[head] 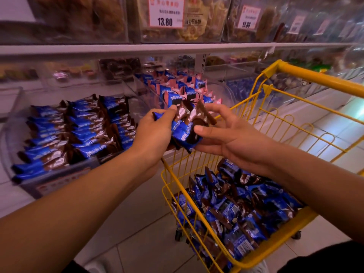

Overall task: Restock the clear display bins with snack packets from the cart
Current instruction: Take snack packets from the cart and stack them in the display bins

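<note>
Head view: both hands hold a bunch of blue snack packets (183, 129) over the yellow cart (291, 125), mid-restock.

Left hand (155, 133) fingers pinch the bunch; right hand (226, 133) fingers spread loosely, supporting it from the side. Left clear bin (59, 174) already holds neat rows of blue packets; middle bin (183, 85) looks partly filled. Cart pile (236, 209) remains large, so plenty is left. Price tags (166, 12) read 13.80; packet writing is Chinese, brand unclear.

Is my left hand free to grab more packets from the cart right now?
Probably not: the left hand already grips a bunch of packets, steadied by the right hand, above the cart.
</note>
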### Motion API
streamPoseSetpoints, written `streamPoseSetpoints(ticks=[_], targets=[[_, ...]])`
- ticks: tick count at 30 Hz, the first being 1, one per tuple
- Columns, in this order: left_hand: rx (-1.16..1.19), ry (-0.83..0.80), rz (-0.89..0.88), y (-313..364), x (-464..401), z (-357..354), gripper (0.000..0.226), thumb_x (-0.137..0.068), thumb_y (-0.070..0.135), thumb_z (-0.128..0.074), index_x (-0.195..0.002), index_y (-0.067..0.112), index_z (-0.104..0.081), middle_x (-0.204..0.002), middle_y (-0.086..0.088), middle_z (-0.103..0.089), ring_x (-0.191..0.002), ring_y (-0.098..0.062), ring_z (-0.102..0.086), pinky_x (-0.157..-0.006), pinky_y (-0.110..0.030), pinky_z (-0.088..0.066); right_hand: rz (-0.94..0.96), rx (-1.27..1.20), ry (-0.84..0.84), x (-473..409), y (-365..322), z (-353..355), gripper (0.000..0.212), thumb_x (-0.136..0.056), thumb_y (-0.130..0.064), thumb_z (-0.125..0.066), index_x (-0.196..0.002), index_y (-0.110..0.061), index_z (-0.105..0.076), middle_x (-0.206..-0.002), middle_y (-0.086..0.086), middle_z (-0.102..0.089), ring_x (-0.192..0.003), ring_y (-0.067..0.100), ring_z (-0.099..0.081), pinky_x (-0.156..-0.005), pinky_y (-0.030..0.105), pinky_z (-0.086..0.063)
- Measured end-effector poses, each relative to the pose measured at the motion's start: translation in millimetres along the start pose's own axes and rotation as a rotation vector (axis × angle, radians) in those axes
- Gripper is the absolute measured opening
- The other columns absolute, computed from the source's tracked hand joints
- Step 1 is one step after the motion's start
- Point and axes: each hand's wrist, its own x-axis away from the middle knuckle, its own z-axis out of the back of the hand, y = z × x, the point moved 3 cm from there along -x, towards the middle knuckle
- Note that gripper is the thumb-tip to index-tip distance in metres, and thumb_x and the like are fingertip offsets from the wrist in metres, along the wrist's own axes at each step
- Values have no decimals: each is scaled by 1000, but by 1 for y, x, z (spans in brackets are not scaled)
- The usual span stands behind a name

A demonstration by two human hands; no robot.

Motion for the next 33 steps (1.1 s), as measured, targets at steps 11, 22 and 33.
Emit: streamPoseSetpoints(ticks=[11,22,33], targets=[[209,-143,-51,15,12,15,96,-86,81,-14,-116,8,-69,-108,-12,-74,-100,-26,-72,-95,-45,-53,110,-172,-79,-1,16,-34,32,-83,-12,-68,-113,-5,-61,-113,11,-74,-101,23,-73,-79,29,-59],[38,42,-133,28,11,50,112,-45,102,-23,-106,24,-75,-90,-4,-76,-90,-21,-71,-99,-46,-47,317,529,-214,-24,-7,-64,93,-62,-20,-88,-144,-26,-43,-137,-4,-56,-116,11,-64,-89,30,-57],[-547,430,-316,45,-41,151,51,-91,54,-34,-102,13,-61,-113,-15,-66,-106,-34,-60,-88,-33,-41,454,1252,-386,-121,-49,-133,43,-68,-32,-89,-100,-14,-66,-87,3,-71,-75,15,-65,-68,33,-51]])
